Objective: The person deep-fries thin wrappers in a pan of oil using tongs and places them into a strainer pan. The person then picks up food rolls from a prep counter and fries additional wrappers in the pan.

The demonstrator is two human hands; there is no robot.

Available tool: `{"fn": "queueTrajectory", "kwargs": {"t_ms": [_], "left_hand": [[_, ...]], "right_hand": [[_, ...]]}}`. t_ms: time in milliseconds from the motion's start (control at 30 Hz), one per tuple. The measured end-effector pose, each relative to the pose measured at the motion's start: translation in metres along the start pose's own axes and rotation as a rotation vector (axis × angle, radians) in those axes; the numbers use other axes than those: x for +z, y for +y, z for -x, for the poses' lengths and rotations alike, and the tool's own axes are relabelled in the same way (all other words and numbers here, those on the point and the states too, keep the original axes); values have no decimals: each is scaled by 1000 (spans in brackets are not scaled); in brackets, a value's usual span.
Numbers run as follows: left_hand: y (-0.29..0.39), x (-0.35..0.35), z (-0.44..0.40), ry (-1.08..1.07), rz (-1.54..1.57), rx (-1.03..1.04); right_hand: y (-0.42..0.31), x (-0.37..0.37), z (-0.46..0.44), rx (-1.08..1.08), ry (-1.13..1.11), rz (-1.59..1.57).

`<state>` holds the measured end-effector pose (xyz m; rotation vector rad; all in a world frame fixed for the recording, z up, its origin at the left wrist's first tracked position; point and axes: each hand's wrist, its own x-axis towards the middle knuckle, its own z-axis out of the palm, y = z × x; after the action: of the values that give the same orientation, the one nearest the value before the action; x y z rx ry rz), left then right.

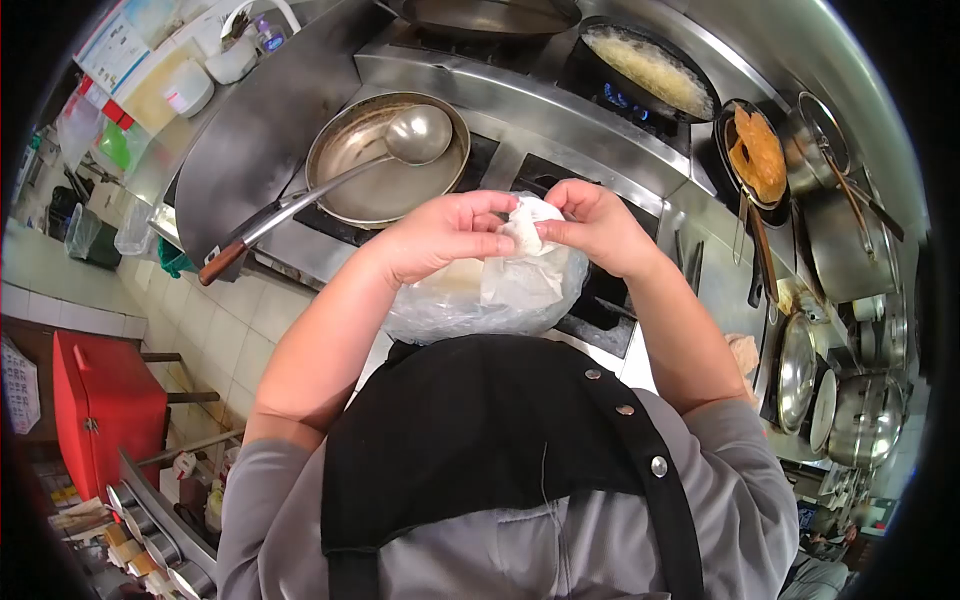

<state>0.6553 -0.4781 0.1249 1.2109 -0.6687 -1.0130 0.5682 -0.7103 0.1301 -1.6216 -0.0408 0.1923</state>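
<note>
My left hand (450,237) and my right hand (607,232) meet in front of the black apron, fingers closed in pinches. Between them is a thin, white, crumpled sheet (530,228), held from both sides; whether it is dough, cloth or paper I cannot tell. Its lower part hangs over a clear plastic bag (440,312) just below my hands. Something pale shows through the bag. Beyond my left hand, a large metal pan (345,140) sits on the stove, with a ladle (418,135) lying across it, its wooden-ended handle over the rim.
At the back right, a black pan (648,75) of bubbling pale food stands over a blue flame. A strainer with a browned, crisp piece (760,155) rests right of it. Pots (845,235) and lids (796,372) line the right side. A red box (108,410) stands lower left.
</note>
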Motion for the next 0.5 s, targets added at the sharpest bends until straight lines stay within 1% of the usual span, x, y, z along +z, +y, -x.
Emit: {"fn": "queueTrajectory", "kwargs": {"t_ms": [133,233,333,433,500], "left_hand": [[-11,-10,-5,50,-151,-76],[-8,-9,-2,97,-110,-12],[0,-6,2,72,-65,49],[-10,-12,3,75,-97,99],[-13,-15,1,123,-82,104]], "right_hand": [[3,0,4,-53,-49,-120],[1,2,5,7,-75,-117],[1,-2,5,86,-82,-45],[4,0,6,31,12,-177],[5,0,7,-9,24,-251]]}}
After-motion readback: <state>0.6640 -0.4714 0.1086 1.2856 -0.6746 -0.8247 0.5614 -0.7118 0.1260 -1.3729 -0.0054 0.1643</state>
